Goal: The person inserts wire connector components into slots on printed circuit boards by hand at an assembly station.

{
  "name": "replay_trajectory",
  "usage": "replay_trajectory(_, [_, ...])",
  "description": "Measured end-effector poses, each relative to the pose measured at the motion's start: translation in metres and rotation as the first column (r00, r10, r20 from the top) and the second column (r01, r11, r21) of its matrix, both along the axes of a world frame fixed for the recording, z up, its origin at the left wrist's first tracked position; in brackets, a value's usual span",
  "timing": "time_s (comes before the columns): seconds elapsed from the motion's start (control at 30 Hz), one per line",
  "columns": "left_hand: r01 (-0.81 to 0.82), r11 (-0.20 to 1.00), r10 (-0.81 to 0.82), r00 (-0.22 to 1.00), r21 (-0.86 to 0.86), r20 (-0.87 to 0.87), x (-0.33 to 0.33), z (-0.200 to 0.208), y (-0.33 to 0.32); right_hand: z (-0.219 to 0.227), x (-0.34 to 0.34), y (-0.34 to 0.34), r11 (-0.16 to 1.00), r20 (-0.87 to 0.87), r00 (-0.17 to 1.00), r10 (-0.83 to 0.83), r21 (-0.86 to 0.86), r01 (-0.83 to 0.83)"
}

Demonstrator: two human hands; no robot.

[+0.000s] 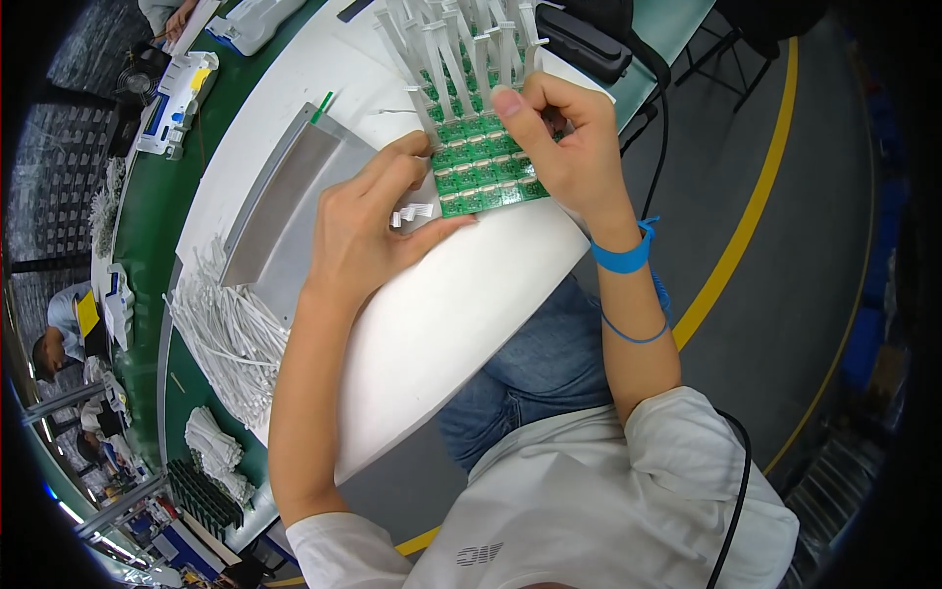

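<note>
A green circuit board panel, divided into rows of small boards, is tilted up over the white table. White flat cables stand up from its far rows, while the near rows carry only small pale connectors. My left hand grips the panel's left side, its thumb along the near edge and its fingers partly hidden at the side. At the right side, my right hand is closed, thumb and bent index finger together at a white flat cable; its other fingers are curled and partly hidden.
A grey metal tray lies on the white table, beside a heap of white cables. Small white connector pieces lie near my left hand. A black case stands beyond my right hand. Farther left runs a green bench.
</note>
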State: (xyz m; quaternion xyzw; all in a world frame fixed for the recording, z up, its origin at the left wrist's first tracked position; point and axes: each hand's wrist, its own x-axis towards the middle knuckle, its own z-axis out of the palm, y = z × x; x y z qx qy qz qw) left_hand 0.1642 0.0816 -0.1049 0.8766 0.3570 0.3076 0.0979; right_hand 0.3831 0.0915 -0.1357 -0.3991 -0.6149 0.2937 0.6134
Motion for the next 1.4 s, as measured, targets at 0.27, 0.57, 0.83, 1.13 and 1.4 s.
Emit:
replay_trajectory(0.27, [-0.003, 1.0, 0.003, 1.0, 0.003, 0.002, 0.004, -0.001, -0.004, -0.002, 0.004, -0.001, 1.0, -0.004, 1.0, -0.015, 0.014, 0.015])
replay_trajectory(0.57, [-0.015, 0.999, 0.016, 1.0, -0.04, 0.018, -0.01, 0.01, -0.025, 0.024, -0.005, -0.025, 0.969, 0.321, 0.942, -0.098, 0.248, 0.016])
replay_trajectory(0.83, [-0.049, 0.998, 0.051, 0.997, -0.03, 0.06, -0.033, 0.014, -0.033, 0.034, -0.025, -0.027, 0.891, 0.673, 0.74, 0.009, 0.331, -0.312])
replay_trajectory(1.13, [-0.029, 1.0, 0.03, 0.998, -0.009, 0.058, -0.055, 0.002, -0.025, 0.024, -0.051, -0.019, 0.858, 0.661, 0.749, 0.036, 0.364, -0.363])
replay_trajectory(1.4, [-0.001, 1.0, 0.002, 0.998, -0.014, 0.056, -0.055, -0.001, -0.018, 0.018, -0.055, -0.011, 0.884, 0.63, 0.771, 0.096, 0.301, -0.357])
